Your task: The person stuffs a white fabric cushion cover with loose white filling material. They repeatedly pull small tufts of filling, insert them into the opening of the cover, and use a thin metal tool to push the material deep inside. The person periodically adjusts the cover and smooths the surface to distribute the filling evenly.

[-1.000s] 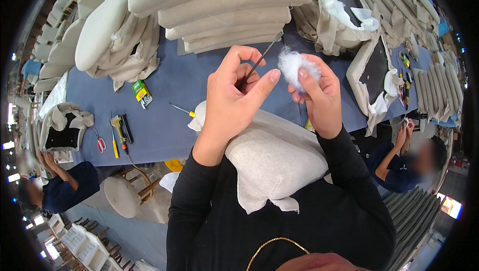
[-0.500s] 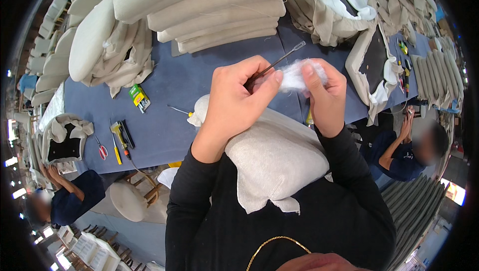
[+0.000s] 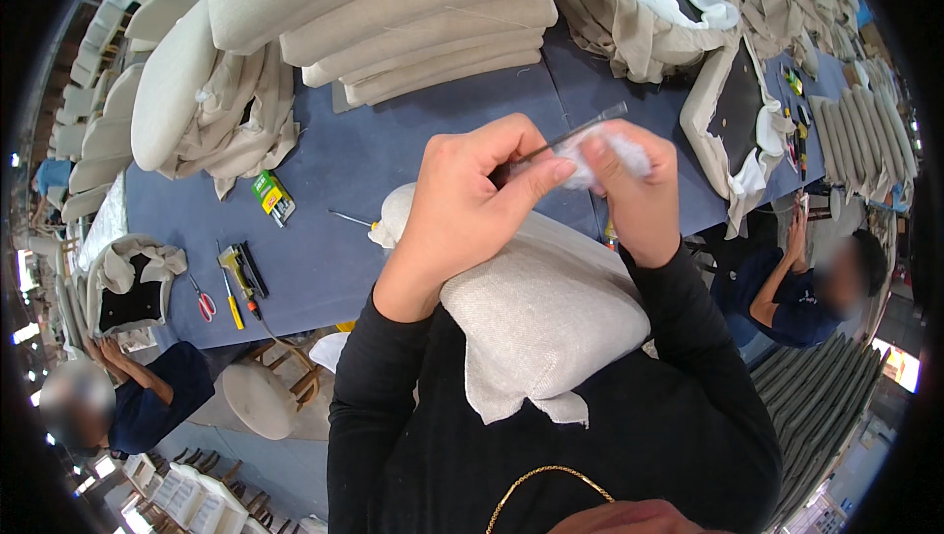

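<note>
My left hand (image 3: 472,205) is closed around a thin dark rod tool (image 3: 602,116) with a flat grey tip; its rear end is hidden in the palm. My right hand (image 3: 644,185) pinches a fluffy wad of white fibre stuffing (image 3: 627,153), thumb on top. The rod slants across the far side of the wad, and my left thumb tip reaches the wad's edge. Below both hands, a beige fabric-covered cushion (image 3: 546,323) rests against my body, partly behind my left wrist.
On the blue-grey table (image 3: 344,155) lie red-handled scissors (image 3: 204,305), a yellow-handled screwdriver (image 3: 233,303), a staple gun (image 3: 241,268) and a green-yellow box (image 3: 273,198). Stacked beige cushions (image 3: 423,18) stand ahead. Co-workers sit at left (image 3: 157,391) and right (image 3: 777,288).
The rod's tip has swung down and right, from pointing up beyond the wad to lying across it. The white stuffing looks more bunched up in my right hand.
</note>
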The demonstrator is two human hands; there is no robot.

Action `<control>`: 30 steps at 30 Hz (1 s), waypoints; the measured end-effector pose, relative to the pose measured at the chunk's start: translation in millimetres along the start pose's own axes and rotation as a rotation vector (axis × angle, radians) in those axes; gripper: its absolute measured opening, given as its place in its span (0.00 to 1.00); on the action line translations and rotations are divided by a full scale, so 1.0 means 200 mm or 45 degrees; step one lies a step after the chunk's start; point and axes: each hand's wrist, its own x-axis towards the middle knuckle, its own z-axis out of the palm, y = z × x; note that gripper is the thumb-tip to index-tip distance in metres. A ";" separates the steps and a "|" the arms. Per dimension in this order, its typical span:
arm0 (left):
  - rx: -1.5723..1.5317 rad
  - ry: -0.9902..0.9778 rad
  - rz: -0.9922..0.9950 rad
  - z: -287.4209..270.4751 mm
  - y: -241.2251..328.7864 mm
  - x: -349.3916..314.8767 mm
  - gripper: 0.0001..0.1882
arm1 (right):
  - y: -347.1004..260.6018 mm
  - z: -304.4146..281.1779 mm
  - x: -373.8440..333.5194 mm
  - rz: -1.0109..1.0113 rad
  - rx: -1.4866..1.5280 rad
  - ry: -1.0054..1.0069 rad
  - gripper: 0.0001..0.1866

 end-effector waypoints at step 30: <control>-0.220 0.307 0.439 0.19 -0.05 0.24 0.09 | -0.17 -0.19 -0.27 -0.727 0.028 -0.393 0.21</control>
